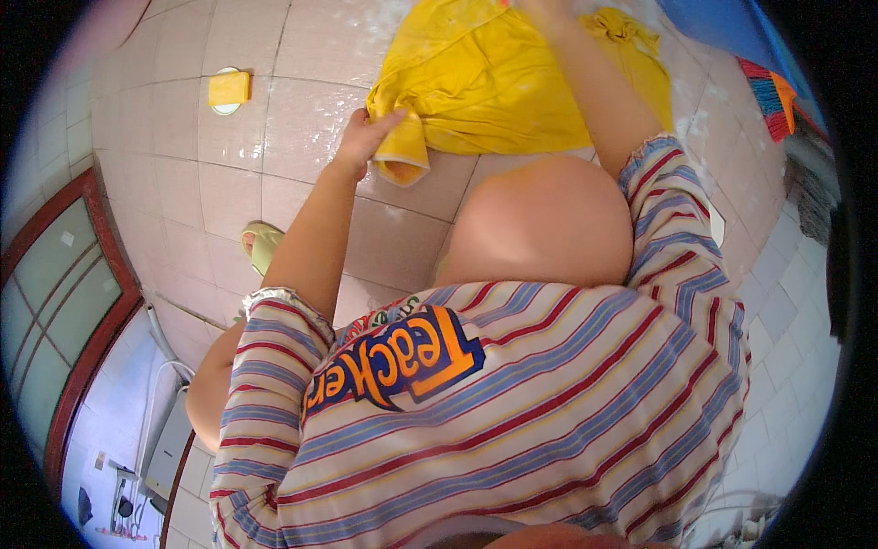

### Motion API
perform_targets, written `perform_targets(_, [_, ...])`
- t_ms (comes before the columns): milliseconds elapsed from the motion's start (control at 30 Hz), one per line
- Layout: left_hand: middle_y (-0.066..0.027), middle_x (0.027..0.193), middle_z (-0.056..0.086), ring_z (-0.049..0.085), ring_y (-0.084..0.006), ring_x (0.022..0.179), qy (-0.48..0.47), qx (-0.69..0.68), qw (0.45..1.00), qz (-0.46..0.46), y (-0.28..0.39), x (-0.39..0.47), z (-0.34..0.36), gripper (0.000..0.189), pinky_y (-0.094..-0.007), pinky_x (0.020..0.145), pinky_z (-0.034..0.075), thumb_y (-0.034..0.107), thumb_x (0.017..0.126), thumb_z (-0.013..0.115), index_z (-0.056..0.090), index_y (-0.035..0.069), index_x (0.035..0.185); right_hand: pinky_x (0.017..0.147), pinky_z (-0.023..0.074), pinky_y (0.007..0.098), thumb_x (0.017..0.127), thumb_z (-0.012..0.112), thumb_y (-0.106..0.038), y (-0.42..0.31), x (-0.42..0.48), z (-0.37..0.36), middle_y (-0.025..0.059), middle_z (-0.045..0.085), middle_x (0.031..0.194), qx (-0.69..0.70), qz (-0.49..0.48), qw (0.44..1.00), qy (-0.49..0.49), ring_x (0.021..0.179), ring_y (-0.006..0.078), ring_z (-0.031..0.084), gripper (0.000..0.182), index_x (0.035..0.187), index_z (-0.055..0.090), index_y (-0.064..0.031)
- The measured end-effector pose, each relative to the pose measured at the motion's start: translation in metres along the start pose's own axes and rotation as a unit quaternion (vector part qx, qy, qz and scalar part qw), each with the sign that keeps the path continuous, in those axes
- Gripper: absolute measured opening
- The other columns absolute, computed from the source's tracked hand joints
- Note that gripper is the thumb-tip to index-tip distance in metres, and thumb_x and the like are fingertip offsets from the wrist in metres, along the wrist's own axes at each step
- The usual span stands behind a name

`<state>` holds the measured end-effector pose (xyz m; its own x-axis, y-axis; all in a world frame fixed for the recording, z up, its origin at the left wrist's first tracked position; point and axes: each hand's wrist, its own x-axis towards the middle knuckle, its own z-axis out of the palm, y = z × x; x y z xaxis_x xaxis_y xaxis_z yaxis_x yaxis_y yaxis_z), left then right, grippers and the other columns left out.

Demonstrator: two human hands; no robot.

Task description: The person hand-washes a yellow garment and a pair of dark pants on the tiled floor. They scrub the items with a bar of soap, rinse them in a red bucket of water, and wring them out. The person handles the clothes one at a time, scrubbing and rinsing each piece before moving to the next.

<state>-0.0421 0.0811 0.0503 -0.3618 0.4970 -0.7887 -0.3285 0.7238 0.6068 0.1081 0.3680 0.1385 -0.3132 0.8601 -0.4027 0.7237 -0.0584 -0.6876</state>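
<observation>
A wet-looking yellow garment (494, 89) lies spread on the tiled floor, with whitish suds on and around it. My left hand (370, 134) grips its left edge by a rolled, sleeve-like end with a pale hem, thumb on top. At the top rim of the picture my right hand (545, 7) is over the garment's far part; it is blurred and cut off, so its fingers cannot be made out. Something small and red shows beside it. A yellow bar of soap (230, 89) rests on a white oval dish on the floor at the left.
Near my left forearm is a light green slipper (260, 247) with a foot in it. A blue plastic thing (727, 31) and multicoloured bristles (767, 99) are at the upper right. A red-framed glass door (65, 288) stands at the left. The floor tiles (302, 117) look wet.
</observation>
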Motion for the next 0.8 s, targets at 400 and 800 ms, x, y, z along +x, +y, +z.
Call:
perform_targets(400, [-0.0058,0.09,0.066,0.063,-0.0142,0.075,0.03,-0.043,0.998,-0.024,-0.022,-0.027,-0.021,0.031,-0.0273,0.066,0.051,0.027,0.089,0.066,0.062,0.0,0.106,0.069,0.053,0.0354,0.082,0.063,-0.024,0.14,0.023,0.016,0.0133,0.066,0.098,0.096,-0.257,0.961,0.016,0.083,0.0243,0.065,0.037,0.111,0.06,-0.0018])
perform_targets(800, [-0.0065,0.097,0.066,0.062,-0.0137,0.085,0.038,-0.026,0.998,0.035,-0.036,-0.028,-0.031,0.026,-0.0273,0.073,0.051,0.019,0.092,0.062,0.06,-0.001,0.109,0.076,0.0529,0.0431,0.081,0.059,-0.04,0.104,-0.024,0.133,0.02,0.061,0.099,-0.311,-0.506,0.805,-0.005,0.09,0.0344,0.061,0.043,0.124,0.058,-0.0402])
